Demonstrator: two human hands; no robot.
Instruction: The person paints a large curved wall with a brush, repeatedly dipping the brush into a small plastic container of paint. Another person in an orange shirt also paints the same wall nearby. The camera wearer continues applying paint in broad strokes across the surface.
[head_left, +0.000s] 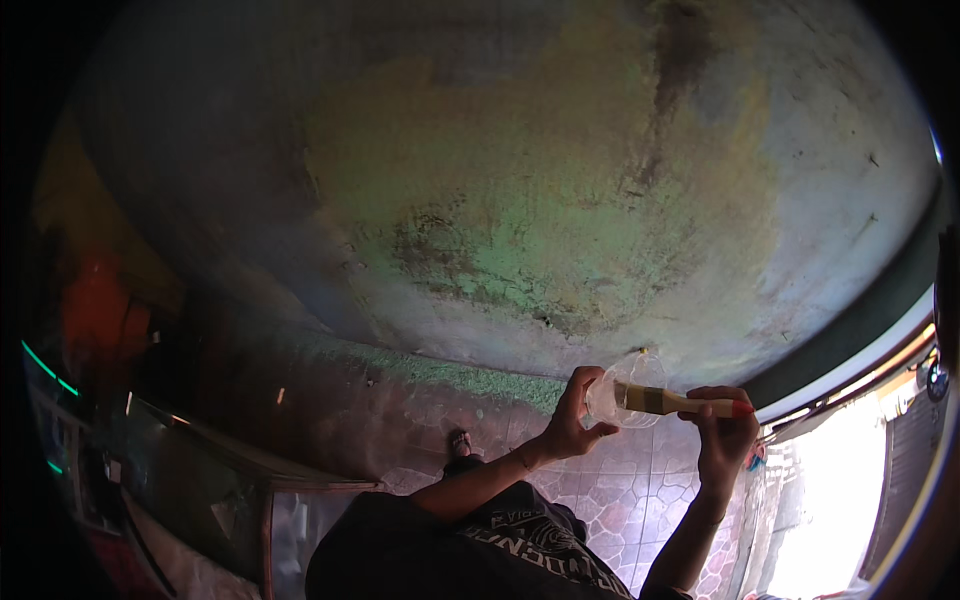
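Observation:
My left hand grips a clear plastic container, its fingers and thumb wrapped around one side. In my right hand is a flat paintbrush with a pale handle and a red tip. The brush's bristle end reaches into the container's opening; how far its bristles go in, and what the container holds, I cannot tell. Both hands are in front of a wall with worn patches of green, yellow and grey-blue, dark stains and flaking paint.
Flakes of green debris lie along the wall's foot on the tiled floor. A glass-sided cabinet stands behind to the left. A bright doorway is at the right. One sandalled foot shows below.

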